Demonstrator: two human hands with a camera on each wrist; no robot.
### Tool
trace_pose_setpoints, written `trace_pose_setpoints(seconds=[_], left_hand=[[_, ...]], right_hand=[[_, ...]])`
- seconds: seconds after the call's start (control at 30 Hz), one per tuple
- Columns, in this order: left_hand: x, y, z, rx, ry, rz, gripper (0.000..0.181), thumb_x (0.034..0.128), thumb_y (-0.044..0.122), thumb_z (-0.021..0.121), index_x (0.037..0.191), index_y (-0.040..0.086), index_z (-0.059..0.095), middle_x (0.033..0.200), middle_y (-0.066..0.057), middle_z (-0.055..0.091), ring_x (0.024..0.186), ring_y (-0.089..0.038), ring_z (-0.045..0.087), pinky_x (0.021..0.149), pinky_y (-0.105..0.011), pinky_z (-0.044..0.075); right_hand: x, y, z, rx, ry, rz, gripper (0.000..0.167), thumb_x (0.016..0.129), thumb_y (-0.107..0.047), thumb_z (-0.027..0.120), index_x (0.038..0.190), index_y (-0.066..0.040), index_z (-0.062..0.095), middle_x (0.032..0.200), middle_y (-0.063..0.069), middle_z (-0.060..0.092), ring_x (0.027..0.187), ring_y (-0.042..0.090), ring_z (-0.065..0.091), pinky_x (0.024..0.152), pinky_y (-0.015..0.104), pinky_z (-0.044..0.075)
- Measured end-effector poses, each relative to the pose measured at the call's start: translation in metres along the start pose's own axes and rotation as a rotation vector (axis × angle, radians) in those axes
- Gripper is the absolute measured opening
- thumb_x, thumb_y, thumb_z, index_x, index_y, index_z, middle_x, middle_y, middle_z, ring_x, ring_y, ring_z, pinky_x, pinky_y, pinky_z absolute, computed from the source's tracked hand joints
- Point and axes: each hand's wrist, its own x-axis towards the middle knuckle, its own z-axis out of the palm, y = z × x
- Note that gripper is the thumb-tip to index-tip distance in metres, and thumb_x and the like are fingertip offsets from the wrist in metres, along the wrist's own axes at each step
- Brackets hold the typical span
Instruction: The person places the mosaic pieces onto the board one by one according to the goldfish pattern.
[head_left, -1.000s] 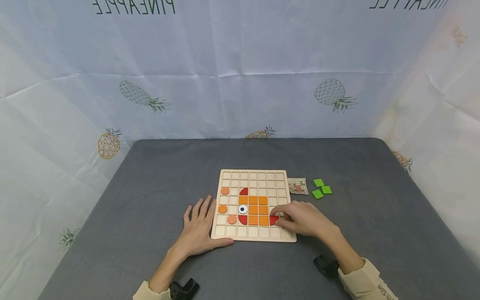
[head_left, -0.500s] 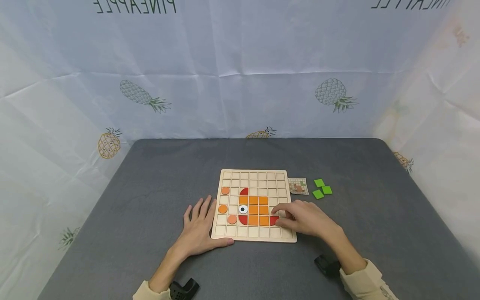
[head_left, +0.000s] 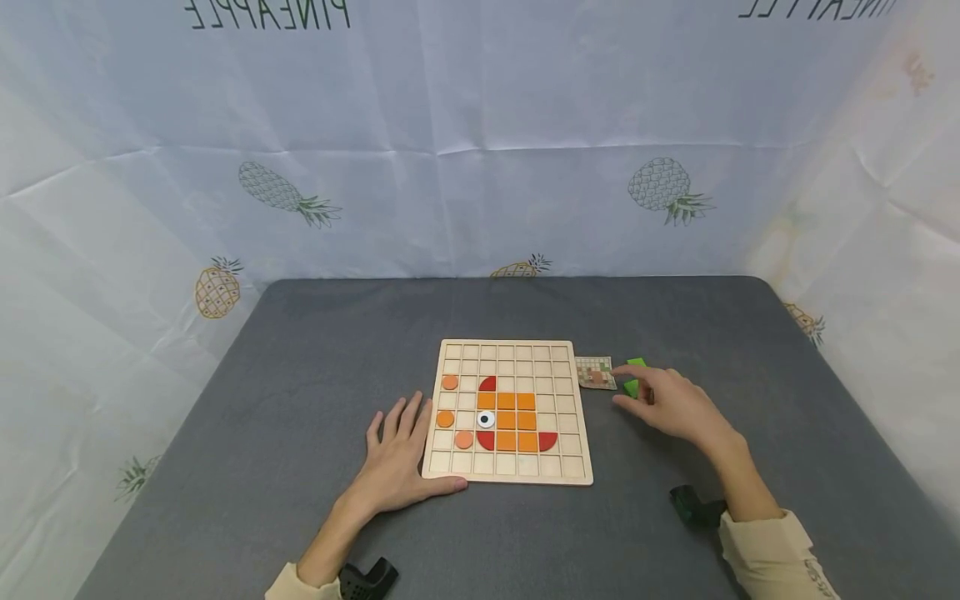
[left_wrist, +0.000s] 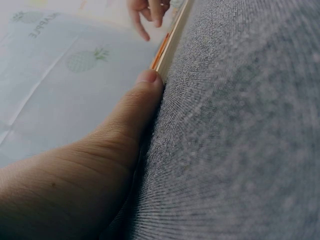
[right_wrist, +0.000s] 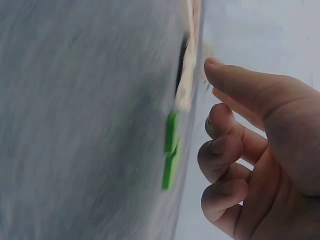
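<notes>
A pale wooden grid board point(head_left: 553, 468) lies on the grey table, holding orange squares point(head_left: 507, 419), red rounded pieces point(head_left: 548, 442), orange discs point(head_left: 446, 419) and a white eye disc point(head_left: 486, 419). My left hand point(head_left: 397, 467) lies spread at the board's lower left corner, its thumb point(left_wrist: 142, 92) against the near edge. To the right of the board, my right hand point(head_left: 678, 404) hovers over green square tiles point(right_wrist: 171, 132), partly hiding them in the head view. Thumb and forefinger are apart with nothing between them; the other fingers are loosely bent.
A small printed pattern card point(head_left: 596, 372) lies against the board's right edge, beside the right fingertips. Black wrist devices point(head_left: 696, 507) sit by both forearms. A pineapple-print curtain point(head_left: 465, 208) hangs behind the grey table point(head_left: 360, 333).
My right hand has let go of the red rounded piece at the board's lower right and moved right and away to the green tiles. The left hand has stayed put.
</notes>
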Motion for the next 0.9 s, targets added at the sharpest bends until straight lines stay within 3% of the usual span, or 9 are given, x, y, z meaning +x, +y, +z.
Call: trace_pose_setpoints(seconds=[0.33,0.9], left_hand=[[-0.001,-0.001,0.002,-0.002,0.045,0.024,0.126,0.0721,0.076,0.074,0.164,0.007,0.022,0.169,-0.022,0.021,0.155,-0.046,0.017,0.118,-0.070,0.007],[0.000,0.000,0.001,-0.011,0.011,0.007,0.127,0.0721,0.075,0.075,0.165,0.008,0.019,0.170,-0.021,0.018,0.156,-0.046,0.015,0.118,-0.070,0.006]], right_hand=[[-0.001,0.021,-0.001,0.004,-0.007,0.052,0.046,0.096,-0.024,0.072,0.137,-0.007,0.063,0.065,-0.006,0.058,0.054,0.009,0.047,0.047,0.026,0.035],[-0.003,0.024,0.000,-0.004,-0.067,0.093,0.044,0.098,-0.020,0.067,0.137,-0.001,0.062,0.068,-0.001,0.059,0.056,0.013,0.049,0.050,0.030,0.038]])
